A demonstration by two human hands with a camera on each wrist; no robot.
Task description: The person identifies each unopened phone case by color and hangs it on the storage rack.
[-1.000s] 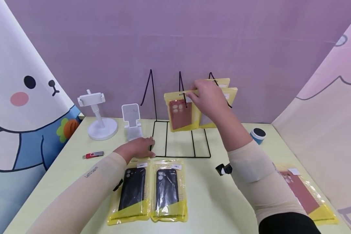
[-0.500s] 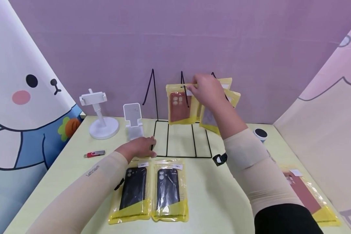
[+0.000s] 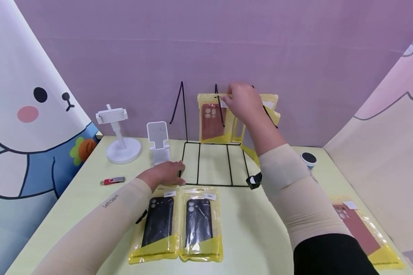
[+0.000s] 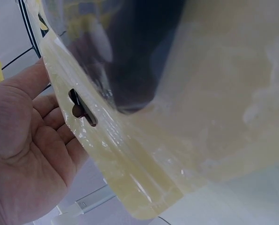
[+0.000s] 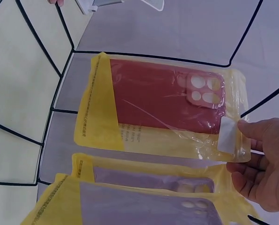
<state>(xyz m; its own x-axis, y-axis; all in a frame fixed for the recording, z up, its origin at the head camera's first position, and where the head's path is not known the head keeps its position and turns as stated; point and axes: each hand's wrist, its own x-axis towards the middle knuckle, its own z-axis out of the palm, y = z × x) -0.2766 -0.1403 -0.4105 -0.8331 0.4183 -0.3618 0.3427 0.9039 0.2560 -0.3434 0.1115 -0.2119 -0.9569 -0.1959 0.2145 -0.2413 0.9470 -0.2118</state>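
In the head view, my right hand pinches the top edge of a yellow-trimmed clear bag holding a red phone case. The bag hangs at the middle hook of a black wire display rack, whose prong passes in front of it. Thumb and fingers of the right hand sit beside its white label in the right wrist view. Bagged lilac phone cases hang on the neighbouring right hook. My left hand grips the front left corner of the rack's base.
Two bagged black phone cases lie in front of the rack. Another bagged red case lies at the right. A white round-based phone stand, a small folding stand, a red USB stick and a blue-and-white jar surround it.
My right hand has moved up and back with the bagged red case, sliding it farther along the middle hook. The front lilac bag has tilted. The left hand stays at the rack.
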